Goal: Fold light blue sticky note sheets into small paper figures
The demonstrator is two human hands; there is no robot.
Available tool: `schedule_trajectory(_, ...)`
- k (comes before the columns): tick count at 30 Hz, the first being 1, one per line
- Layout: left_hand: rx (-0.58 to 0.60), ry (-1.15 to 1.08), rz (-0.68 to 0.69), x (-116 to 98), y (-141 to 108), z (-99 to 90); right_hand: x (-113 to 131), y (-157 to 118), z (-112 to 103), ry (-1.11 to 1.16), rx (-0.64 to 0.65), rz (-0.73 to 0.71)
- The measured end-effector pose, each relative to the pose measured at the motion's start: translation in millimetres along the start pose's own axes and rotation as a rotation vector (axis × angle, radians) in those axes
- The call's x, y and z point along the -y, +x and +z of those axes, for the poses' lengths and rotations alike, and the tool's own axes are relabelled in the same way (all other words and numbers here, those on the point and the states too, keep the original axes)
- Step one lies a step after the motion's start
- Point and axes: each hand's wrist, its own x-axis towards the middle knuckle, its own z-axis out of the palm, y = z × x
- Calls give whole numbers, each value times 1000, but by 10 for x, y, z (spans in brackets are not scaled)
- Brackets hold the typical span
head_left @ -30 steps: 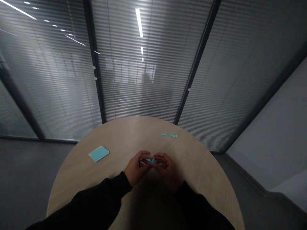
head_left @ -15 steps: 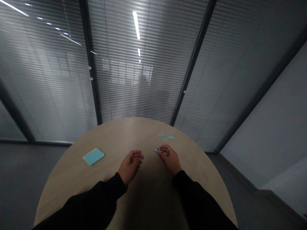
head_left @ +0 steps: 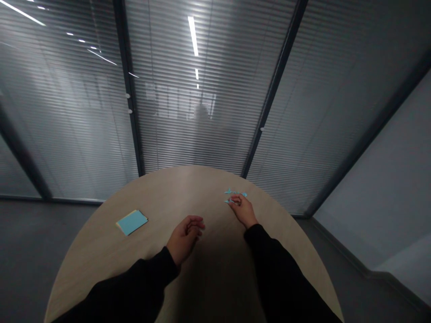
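My right hand [head_left: 244, 211] pinches a small folded piece of blue paper [head_left: 229, 201] at its fingertips. It sits just in front of a strip of folded blue paper pieces [head_left: 235, 194] lying on the far part of the round pale wood table [head_left: 168, 193]. My left hand [head_left: 184, 237] rests lower and to the left, loosely curled, holding nothing. To its left lies a stack of blue sticky notes [head_left: 132, 222] with a yellow sheet showing beneath. Black sleeves cover both forearms.
The table's curved edge runs around the scene, with grey floor beyond it. Behind the table stands a glass partition [head_left: 188, 89] with blinds and dark frames. A blurred person [head_left: 202, 121] shows through the glass. A pale wall [head_left: 380, 157] stands at the right.
My hands have parted since the earliest frame, where they met around the blue paper. My right hand has carried the piece forward toward the far paper pieces, while my left hand has barely moved.
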Motion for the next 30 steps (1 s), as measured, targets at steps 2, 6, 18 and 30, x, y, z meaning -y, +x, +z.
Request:
schedule_trajectory(2, 1, -1, -7, -5, -6, -2, -44, 72, -5, -13, 16, -9)
schedule_trajectory(6, 9, 16, -9, -18, -11, 6, -136, 165, -7, -39, 25, -10)
schedule_trajectory(18, 52, 82, -2, -33, -23, 2, -147, 176, -10, -140, 0, -28)
schedule_trajectory(30, 80, 128, 12, -16, -21, -9, -154, 186, -4, -199, -12, -52)
